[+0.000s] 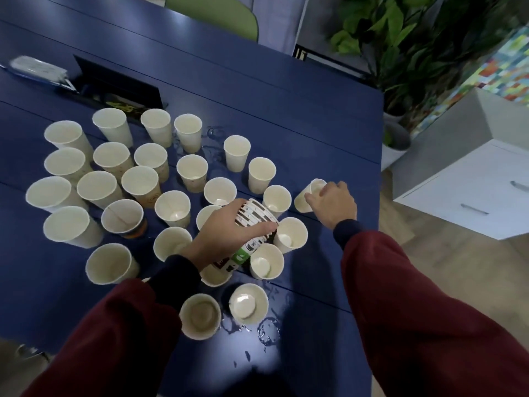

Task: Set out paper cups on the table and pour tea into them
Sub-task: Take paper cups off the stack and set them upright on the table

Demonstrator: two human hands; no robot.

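Note:
Several white paper cups (191, 171) stand open side up across the blue table (272, 90). My left hand (229, 229) grips a tilted stack of nested cups (256, 217) above the middle of the group. My right hand (333, 203) holds a single paper cup (310, 193) by its rim at the right edge of the group, close to the table top. The nearest cup (200, 315) holds a brownish liquid; the others look pale inside.
Puddles of spilled liquid (267, 330) lie near the front cups and more wet patches (213, 138) behind the group. A black box (120, 81) and a wrapped packet (37, 68) sit at the back left. A white drawer cabinet (469, 190) and a plant (406, 41) stand to the right.

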